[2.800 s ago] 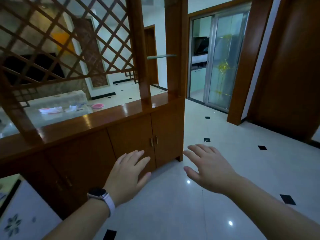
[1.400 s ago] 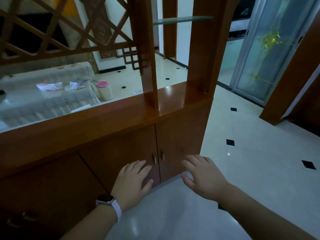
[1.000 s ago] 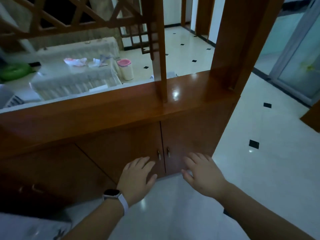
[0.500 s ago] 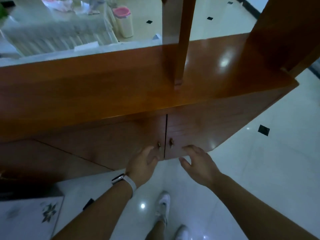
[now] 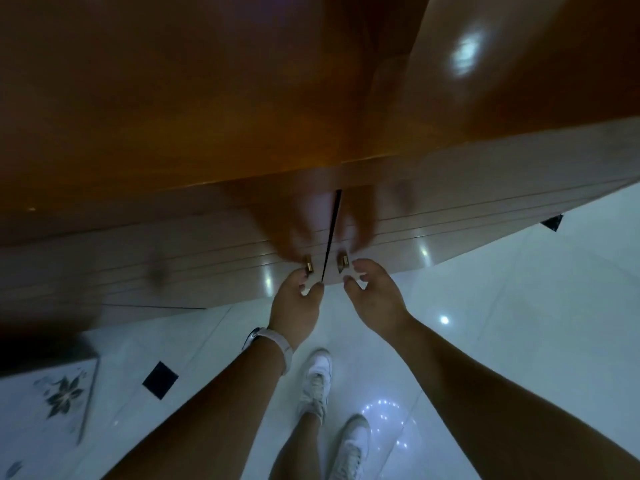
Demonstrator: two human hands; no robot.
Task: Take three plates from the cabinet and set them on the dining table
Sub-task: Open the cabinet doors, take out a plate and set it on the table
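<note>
Reaching w/ both hands at the cabinet (image 5: 207,244) front, right where its 2 doors meet, thin dark gap btwn them. Left hand (image 5: 296,303) has fingers curled, tips touching the left knob (image 5: 308,265); can't tell if it's pinching it. Right hand (image 5: 375,299) is loosely clawed, holding nothing, fingertips just beside the right knob (image 5: 343,263). Watch (image 5: 258,336) on left wrist. White shoes (image 5: 317,382) on glossy floor (image 5: 519,306) below.
</note>
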